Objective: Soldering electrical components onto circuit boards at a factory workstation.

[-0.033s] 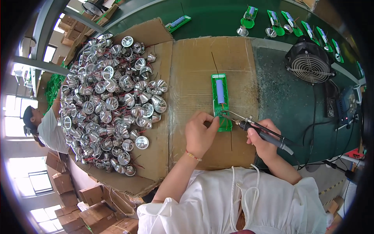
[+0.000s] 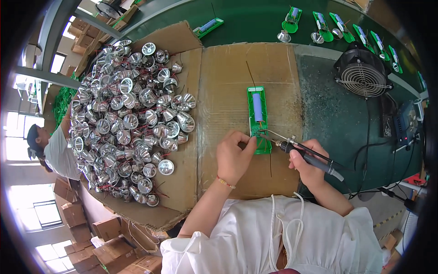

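A heap of silver lamp reflectors with red wires (image 2: 130, 121) fills the left of the frame. At centre, the left hand (image 2: 235, 153) bends its thumb and fingertips to the edge of an open green casing (image 2: 263, 147); whether they pinch anything I cannot tell. The casing lies on brown cardboard (image 2: 223, 68), a blue cylindrical cell (image 2: 258, 107) in its upper half. Right of centre, the right hand (image 2: 309, 171) is clamped around a soldering iron (image 2: 315, 160), its tip at the casing. A black fan (image 2: 362, 75) stands upper right on the green counter (image 2: 328, 118).
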{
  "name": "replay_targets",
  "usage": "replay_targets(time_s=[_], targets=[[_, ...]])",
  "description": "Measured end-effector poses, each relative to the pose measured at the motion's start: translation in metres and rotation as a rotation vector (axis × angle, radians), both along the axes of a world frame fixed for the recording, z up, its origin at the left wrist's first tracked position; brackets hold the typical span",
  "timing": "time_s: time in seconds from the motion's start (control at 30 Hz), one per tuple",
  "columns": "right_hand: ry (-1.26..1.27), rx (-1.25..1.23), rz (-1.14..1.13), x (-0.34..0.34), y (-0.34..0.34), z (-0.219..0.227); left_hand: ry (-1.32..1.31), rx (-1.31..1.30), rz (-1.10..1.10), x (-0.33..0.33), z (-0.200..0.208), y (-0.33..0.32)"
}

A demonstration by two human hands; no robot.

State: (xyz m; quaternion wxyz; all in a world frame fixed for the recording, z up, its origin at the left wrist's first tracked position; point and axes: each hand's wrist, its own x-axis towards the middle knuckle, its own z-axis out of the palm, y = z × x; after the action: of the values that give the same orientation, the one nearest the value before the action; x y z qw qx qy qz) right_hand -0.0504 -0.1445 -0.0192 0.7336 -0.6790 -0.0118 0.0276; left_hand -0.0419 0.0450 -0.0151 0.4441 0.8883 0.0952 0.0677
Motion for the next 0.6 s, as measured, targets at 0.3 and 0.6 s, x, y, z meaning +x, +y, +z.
replay_targets(time_s=[0.3,0.6], targets=[[-0.019,0.042,-0.024,-0.004,-0.003,0.003,0.088,-0.096,-0.007,0.002,0.004,0.001],[-0.009,0.082,-0.012,-0.003,0.002,-0.003,0.117,-0.105,-0.008,0.003,0.004,0.001]])
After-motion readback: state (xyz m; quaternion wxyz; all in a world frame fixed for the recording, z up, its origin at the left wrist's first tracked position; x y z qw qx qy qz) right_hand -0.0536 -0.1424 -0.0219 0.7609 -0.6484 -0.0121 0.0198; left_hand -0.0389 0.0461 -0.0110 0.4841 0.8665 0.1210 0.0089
